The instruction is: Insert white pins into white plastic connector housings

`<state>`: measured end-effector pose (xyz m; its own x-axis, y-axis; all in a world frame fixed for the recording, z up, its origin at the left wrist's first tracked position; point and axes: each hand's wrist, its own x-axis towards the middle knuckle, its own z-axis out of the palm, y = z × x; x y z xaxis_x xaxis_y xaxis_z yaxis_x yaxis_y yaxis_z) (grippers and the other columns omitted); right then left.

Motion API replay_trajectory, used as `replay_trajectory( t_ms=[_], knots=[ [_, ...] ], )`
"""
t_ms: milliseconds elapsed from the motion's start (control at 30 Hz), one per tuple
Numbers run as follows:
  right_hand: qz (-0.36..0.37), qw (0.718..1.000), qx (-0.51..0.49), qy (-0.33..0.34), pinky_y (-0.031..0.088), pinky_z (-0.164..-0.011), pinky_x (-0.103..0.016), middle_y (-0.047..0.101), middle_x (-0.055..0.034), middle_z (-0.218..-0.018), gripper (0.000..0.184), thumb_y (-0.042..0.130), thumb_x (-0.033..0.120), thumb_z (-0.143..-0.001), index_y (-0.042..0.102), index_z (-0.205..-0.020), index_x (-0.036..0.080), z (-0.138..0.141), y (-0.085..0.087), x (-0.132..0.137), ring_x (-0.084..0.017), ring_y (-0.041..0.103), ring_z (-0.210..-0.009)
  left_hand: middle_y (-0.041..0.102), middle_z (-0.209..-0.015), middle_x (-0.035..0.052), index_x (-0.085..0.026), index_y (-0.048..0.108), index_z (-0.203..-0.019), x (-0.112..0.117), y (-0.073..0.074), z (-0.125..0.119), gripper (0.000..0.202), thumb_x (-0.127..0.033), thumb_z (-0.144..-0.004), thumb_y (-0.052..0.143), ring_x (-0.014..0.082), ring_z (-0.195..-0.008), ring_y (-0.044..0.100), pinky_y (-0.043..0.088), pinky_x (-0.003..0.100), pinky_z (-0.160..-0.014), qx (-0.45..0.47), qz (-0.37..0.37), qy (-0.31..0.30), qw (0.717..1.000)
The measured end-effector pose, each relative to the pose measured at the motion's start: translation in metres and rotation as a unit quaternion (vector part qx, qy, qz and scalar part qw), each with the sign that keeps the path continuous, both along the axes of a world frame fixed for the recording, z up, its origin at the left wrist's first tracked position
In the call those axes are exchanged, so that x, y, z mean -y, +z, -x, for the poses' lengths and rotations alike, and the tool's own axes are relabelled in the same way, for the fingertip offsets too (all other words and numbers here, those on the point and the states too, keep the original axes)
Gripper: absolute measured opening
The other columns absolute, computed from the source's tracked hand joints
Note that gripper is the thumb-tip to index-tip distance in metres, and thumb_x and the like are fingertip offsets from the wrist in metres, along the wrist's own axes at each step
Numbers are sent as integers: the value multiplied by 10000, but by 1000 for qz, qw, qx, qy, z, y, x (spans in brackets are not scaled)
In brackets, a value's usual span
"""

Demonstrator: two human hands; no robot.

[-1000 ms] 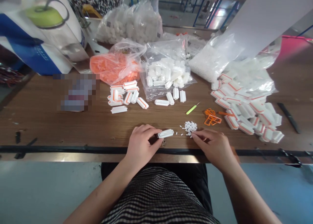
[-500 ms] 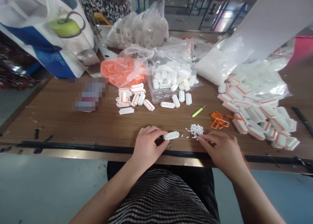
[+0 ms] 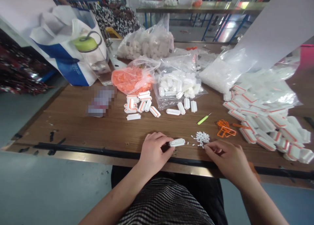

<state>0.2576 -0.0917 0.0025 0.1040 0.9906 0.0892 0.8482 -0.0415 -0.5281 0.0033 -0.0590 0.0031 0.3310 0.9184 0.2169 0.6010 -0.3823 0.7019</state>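
My left hand (image 3: 155, 149) pinches one end of a white connector housing (image 3: 177, 142) between thumb and forefinger, just above the table. Rows of small holes face upward on it. To its right lies a pile of tiny white plugs (image 3: 202, 137), with a few strays between pile and housing. At the pile's near right edge, the thumb and forefinger of my right hand (image 3: 227, 156) are brought together. Whether a plug sits between those fingertips is too small to make out.
Orange frames (image 3: 224, 129) and a green-handled pick (image 3: 203, 119) lie beyond the pile. Housings with orange strips (image 3: 267, 120) heap at right; more (image 3: 139, 104) lie left of centre. Bags of orange parts (image 3: 132, 79) and white housings (image 3: 180, 84) stand behind. The table's front edge (image 3: 98, 154) is taped black.
The camera view has shifted, so the whole table appears lower and further right. My left hand keeps its hold on the connector housing, and my right fingertips stay at the pile's edge.
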Motion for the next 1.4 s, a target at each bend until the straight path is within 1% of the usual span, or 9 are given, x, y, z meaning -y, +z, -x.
replay_trajectory(
  t_ms=[167,500,733,800,900,967,1033,1200,1400],
  knots=[
    [-2,999,-36,14,421,-564,-311,676,-2,-566,256,594,418,-775,693,-618,242,-1,1,0,-183,612,-511,726,-889,5,-246,715,-935,0,0,0,153,-186,-797,743,206,-827,641,447,402,-779,1,1,-3,1000],
    [29,999,-24,13,406,-541,-312,691,-15,-576,284,571,454,-760,702,-618,245,-3,3,-1,-194,621,-524,724,-891,-5,-241,724,-942,2,-1,0,156,-183,-798,743,196,-831,637,424,386,-791,4,16,-1,1000],
    [21,999,-26,11,397,-532,-315,681,-26,-561,311,570,486,-764,696,-612,246,-4,1,-1,-201,607,-514,726,-889,-5,-240,718,-935,1,-1,0,154,-182,-795,741,198,-832,639,424,383,-791,6,11,-3,1000],
    [16,999,-34,5,408,-544,-316,679,-20,-575,308,571,483,-775,696,-626,243,-4,1,-1,-195,602,-515,724,-884,-7,-238,716,-935,0,-2,0,159,-178,-790,745,196,-824,636,425,379,-783,4,4,-4,1000],
    [-13,998,-60,3,442,-615,-321,686,-16,-626,277,589,449,-803,691,-655,238,3,6,-2,-192,622,-579,722,-883,-6,-237,713,-932,0,-2,0,161,-180,-786,749,199,-823,634,424,377,-777,2,-5,-6,1000],
    [-41,995,-82,25,451,-663,-321,688,-14,-666,239,607,410,-821,684,-673,239,13,12,-6,-191,631,-638,720,-875,-6,-238,711,-928,0,-3,0,157,-182,-786,748,202,-828,633,421,378,-776,2,-11,-7,1000],
    [-60,990,-108,64,448,-691,-323,685,-11,-693,210,611,369,-845,681,-695,239,25,17,-12,-185,626,-670,718,-869,-8,-240,709,-925,0,-4,0,154,-181,-787,745,204,-830,630,418,378,-775,1,-14,-7,1000],
    [-56,978,-130,154,409,-743,-348,649,16,-668,184,605,293,-874,680,-717,233,53,24,-26,-157,587,-647,718,-880,-3,-237,704,-922,-1,-4,0,142,-191,-793,740,203,-836,628,415,375,-773,1,-9,-10,1000],
    [-47,973,-119,191,378,-756,-364,633,25,-644,209,584,246,-876,658,-683,219,61,21,-34,-147,573,-645,716,-873,-2,-246,708,-921,0,-3,0,130,-198,-803,733,202,-824,630,407,370,-758,0,-12,-9,1000]
  ],
)
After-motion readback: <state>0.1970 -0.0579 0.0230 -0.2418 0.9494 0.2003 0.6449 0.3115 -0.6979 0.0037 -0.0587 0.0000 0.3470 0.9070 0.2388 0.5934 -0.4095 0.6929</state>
